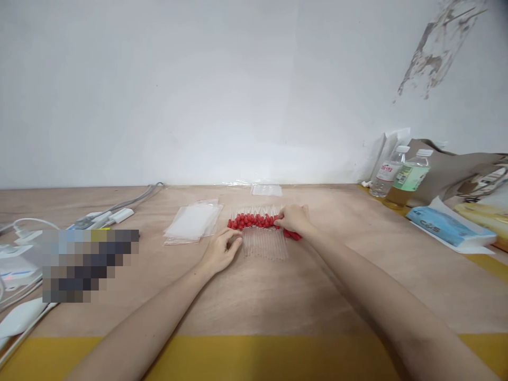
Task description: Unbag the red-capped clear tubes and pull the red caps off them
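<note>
A row of clear droppers with red bulbs (254, 221) lies on the brown table (254, 296), their glass stems (265, 244) pointing toward me and away. My left hand (220, 252) rests at the row's left end with its fingertips pinched together, touching the stems there. My right hand (294, 220) lies over the row's right end, fingers curled on the red bulbs. A stack of clear plastic bags (193, 222) sits just left of the droppers. One more clear bag (266, 189) lies behind them near the wall.
Two plastic water bottles (400, 173) stand at the back right beside a brown paper bag (456, 169) and a blue tissue pack (446, 225). Cables and white chargers (107, 216) lie at the left. A yellow strip (254, 357) runs along the table's near edge.
</note>
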`<state>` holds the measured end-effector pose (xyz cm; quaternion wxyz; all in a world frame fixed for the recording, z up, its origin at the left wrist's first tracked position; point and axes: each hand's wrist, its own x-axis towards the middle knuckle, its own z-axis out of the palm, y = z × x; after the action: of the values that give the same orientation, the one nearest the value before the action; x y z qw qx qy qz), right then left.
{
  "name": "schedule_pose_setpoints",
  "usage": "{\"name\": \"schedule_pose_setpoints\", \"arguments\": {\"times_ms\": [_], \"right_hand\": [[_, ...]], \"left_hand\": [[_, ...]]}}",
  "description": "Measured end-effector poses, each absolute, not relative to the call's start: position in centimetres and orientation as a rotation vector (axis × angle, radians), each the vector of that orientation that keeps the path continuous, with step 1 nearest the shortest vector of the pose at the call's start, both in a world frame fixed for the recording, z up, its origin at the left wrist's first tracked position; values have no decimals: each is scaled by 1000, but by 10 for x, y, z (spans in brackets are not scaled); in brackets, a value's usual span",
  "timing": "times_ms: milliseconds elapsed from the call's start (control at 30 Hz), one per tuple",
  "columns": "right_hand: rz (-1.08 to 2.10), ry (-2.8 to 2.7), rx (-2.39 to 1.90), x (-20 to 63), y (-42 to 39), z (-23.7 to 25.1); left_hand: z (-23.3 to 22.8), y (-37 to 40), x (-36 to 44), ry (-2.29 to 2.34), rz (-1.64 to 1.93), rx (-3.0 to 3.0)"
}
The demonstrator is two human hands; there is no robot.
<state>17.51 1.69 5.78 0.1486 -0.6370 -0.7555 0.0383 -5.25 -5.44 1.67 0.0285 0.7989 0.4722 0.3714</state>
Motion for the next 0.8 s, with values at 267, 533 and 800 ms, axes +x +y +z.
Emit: {"name": "schedule_pose_setpoints", "arguments": {"times_ms": [267, 533, 800], "right_hand": [[293, -1990, -1790, 187, 15, 67], [246, -2014, -946, 215, -50, 30], [291, -2161, -694, 208, -68, 12]], "left_hand": [[18, -56, -53, 1479, 1119, 2489], [24, -66, -39, 1460, 1310, 2898], [22, -71, -27, 1180, 1064, 3282]]}}
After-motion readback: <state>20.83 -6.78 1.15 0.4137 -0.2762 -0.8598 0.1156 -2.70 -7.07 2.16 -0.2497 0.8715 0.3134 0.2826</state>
